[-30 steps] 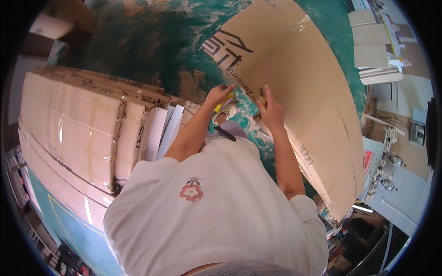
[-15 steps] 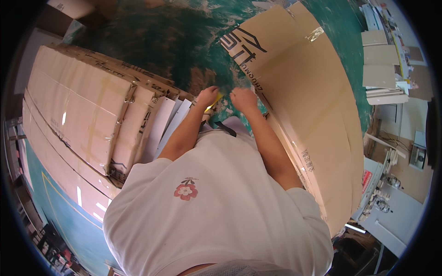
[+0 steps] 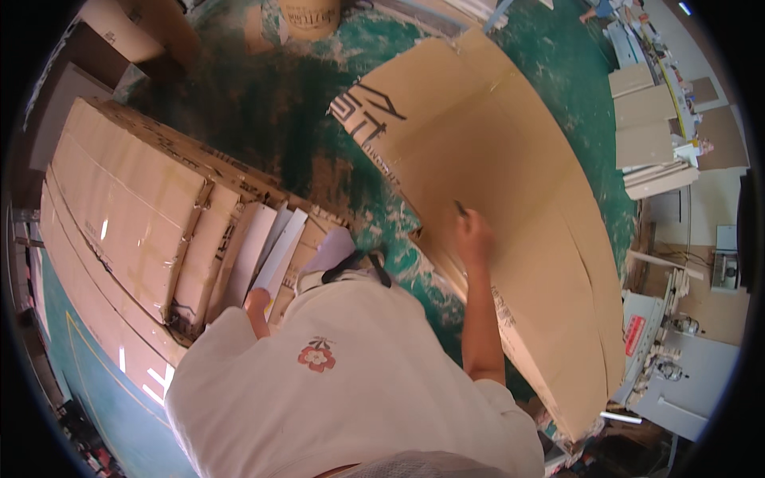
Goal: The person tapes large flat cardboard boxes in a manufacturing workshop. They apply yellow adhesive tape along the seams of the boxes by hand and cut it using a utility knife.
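Note:
My right hand is closed around a slim dark pen-like tool, whose exact kind is unclear. The tool and hand are over a large brown cardboard package with black print. My left arm is bent close to my body. Its fingers are hidden, so I cannot tell what they hold. Beside that arm stand white and grey panels, between a stack of cardboard-wrapped packages and my body.
A green floor with dusty, worn patches lies ahead. A round tan container stands at the far side. On the right are a pile of boards and a light workbench with metal fittings. More cardboard sits at the upper left.
My hands have parted: the right moved over the cardboard package, the left drew back to my side. The yellow item between them is no longer clearly visible. The view has shifted.

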A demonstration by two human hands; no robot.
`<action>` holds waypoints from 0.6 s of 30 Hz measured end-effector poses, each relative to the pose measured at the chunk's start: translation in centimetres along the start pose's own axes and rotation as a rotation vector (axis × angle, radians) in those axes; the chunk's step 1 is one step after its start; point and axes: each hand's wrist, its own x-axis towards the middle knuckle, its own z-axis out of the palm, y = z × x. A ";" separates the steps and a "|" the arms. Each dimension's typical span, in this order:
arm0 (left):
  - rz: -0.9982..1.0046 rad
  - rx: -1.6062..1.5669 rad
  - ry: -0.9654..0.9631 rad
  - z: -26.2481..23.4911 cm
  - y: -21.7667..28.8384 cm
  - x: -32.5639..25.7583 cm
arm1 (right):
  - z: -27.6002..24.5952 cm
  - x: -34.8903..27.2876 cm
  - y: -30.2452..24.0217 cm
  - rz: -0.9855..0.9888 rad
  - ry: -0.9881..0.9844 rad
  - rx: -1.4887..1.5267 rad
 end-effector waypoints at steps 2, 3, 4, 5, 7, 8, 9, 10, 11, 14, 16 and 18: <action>-0.095 -0.214 0.116 0.1 1.7 -1.8 | 0.0 2.0 1.4 -0.087 0.089 -0.142; -0.123 -0.299 0.162 -0.4 3.4 -3.4 | -0.7 3.3 1.0 -0.101 0.076 -0.192; -0.164 -0.360 0.158 -2.4 6.3 -4.1 | -1.5 4.5 0.7 -0.108 0.072 -0.247; -0.134 -0.435 0.219 -4.4 7.5 -3.9 | -1.0 6.0 -0.6 -0.173 -0.010 -0.121; -0.078 -0.610 0.348 -6.6 9.6 -2.0 | 1.5 10.2 -5.0 -0.366 -0.137 0.058; -0.074 -0.685 0.357 -8.8 11.1 -1.2 | 3.4 11.9 -7.1 -0.475 -0.194 0.108; -0.062 -0.750 0.355 -11.9 13.2 -0.4 | 5.0 13.0 -9.0 -0.500 -0.226 0.122; 0.010 -0.792 0.393 -15.3 15.3 -0.2 | 6.5 13.9 -10.6 -0.518 -0.259 0.138; 0.086 -0.826 0.429 -19.1 17.3 -0.1 | 8.1 14.6 -11.6 -0.525 -0.258 0.107; 0.305 -1.076 0.583 -28.0 20.1 1.1 | 12.2 16.7 -15.7 -0.569 -0.297 0.037; 0.448 -1.278 0.576 -33.2 22.6 1.7 | 13.5 19.1 -16.8 -0.580 -0.357 -0.026; 0.537 -1.466 0.489 -37.8 25.7 0.9 | 13.1 23.3 -16.8 -0.528 -0.432 -0.049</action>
